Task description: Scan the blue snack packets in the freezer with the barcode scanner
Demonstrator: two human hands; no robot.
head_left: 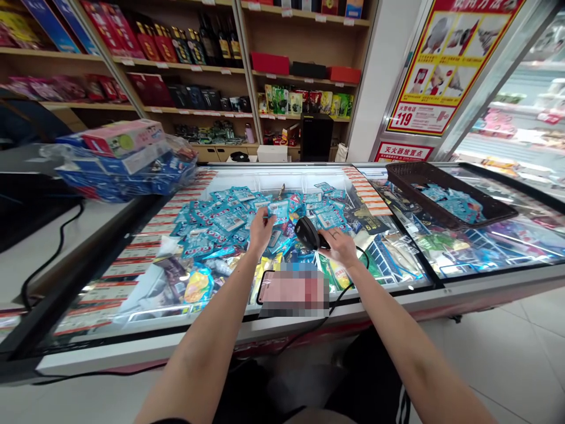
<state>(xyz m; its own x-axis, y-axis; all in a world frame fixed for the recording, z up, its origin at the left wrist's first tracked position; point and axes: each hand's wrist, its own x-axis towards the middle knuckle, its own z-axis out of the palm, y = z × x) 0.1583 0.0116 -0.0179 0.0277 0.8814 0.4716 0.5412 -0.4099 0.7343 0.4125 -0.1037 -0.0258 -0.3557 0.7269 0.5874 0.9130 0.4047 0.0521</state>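
Between the fingers of my left hand (261, 231) is a small blue packet (279, 212), held up with its printed side showing. My right hand (339, 245) grips a black barcode scanner (308, 234), whose head points left toward that packet. A dark cable (342, 297) runs from the scanner down over the freezer's front edge. Many more blue packets (225, 221) lie in a loose heap on the freezer's glass top, beneath and around both hands. Nearer to me, a phone (291, 288) with a partly blurred screen rests on the glass.
The glass-topped freezer (309, 323) spans the view, with bagged goods under the glass. At right, a dark brown tray (494, 215) holds several blue packets. Plastic-wrapped boxes (128, 159) are stacked at left. Shelves (185, 65) of bottles and boxes stand behind.
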